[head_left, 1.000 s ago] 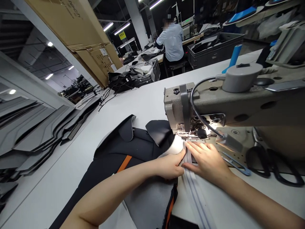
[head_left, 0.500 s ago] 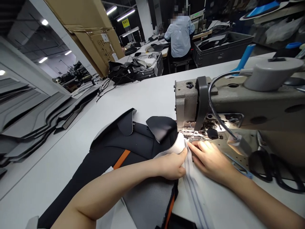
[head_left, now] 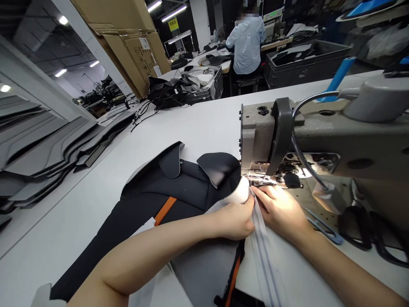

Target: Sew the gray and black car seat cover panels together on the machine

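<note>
My left hand point(head_left: 237, 219) is closed on the pale edge of a dark seat cover point(head_left: 188, 187), just in front of the lit needle area of a sewing machine point(head_left: 257, 136). Grey backing and an orange band show on the cover. My right hand point(head_left: 283, 212) lies close beside the presser foot, its thumb and forefinger pinching a white strip point(head_left: 263, 256) with blue-grey lines. This strip runs from the needle area down toward me, along the cover's edge. The exact meeting of strip and edge is partly hidden by my fingers.
Black-handled scissors point(head_left: 356, 226) and blue thread snips point(head_left: 329, 230) lie right of my right hand. A lamp point(head_left: 327, 196) on a bendable neck hangs over them. Stacked grey panels point(head_left: 47, 149) stand at the left. A person in a light blue shirt point(head_left: 246, 44) sits farther back.
The whole view has shifted slightly, so the machine appears farther right. Both hands keep their hold close to the needle, with little visible movement of the fabric.
</note>
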Demonstrator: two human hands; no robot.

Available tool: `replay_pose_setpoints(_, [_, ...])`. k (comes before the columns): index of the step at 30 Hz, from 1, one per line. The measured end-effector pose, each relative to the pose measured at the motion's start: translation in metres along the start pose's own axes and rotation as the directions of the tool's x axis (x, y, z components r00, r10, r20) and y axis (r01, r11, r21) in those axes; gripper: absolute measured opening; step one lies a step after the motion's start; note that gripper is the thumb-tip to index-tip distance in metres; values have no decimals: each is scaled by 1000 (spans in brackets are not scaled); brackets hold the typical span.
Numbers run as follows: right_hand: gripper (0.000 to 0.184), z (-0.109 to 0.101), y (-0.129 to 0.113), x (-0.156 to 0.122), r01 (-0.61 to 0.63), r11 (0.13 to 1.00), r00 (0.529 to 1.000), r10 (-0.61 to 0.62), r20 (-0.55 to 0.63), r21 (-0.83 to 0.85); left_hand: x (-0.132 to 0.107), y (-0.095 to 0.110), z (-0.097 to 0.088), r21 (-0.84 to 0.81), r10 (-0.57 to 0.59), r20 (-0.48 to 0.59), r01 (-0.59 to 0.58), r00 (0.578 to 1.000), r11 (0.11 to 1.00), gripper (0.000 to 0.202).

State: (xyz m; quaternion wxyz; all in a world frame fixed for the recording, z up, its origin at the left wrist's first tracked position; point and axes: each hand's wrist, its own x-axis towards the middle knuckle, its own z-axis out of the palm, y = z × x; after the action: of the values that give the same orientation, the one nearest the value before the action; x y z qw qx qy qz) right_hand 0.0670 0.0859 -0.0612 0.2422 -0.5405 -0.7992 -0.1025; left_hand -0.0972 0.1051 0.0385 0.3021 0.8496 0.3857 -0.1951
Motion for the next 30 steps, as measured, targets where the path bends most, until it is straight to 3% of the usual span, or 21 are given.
replay_pose_setpoints(3, [28,0,2,-4,-56,998,998,56,-28,-25,1,5,6,73,-33,-17,34,999,997,72])
replay_pose_setpoints(9, [29,-2,0,-4,-76,997,997,76,24,-9,16,3,6,-54,-9,-155,0,988,999,62])
replay_pose_setpoints(12, [30,-3,1,-3,-97,995,995,97,26,7,3,9,15,20,41,-181,-38,983,999,52])
replay_pose_setpoints(14, [30,-5,0,-3,-110,994,994,109,28,23,-19,16,35,171,58,-149,-32,987,985,63])
replay_pose_setpoints(17, [32,-10,-5,-3,-143,986,988,138,67,81,-56,22,69,353,-17,-105,53,994,934,99])
replay_pose_setpoints(20, [33,-15,-13,-2,-180,973,969,150,196,147,-76,19,79,394,-148,-39,151,988,907,109])
replay_pose_setpoints(23, [32,-17,-15,-3,-173,968,955,120,271,181,-79,11,58,290,-184,30,168,982,942,107])
replay_pose_setpoints(26, [30,-19,-12,-4,-153,967,956,93,278,204,-75,6,33,-13,-145,49,146,988,989,83])
replay_pose_setpoints(28, [28,-20,-10,-5,-133,969,959,73,275,209,-72,10,29,-193,-145,91,161,985,968,70])
replay_pose_setpoints(30, [27,-21,-10,-5,-121,971,961,63,269,207,-70,17,36,-182,-143,130,165,981,969,70])
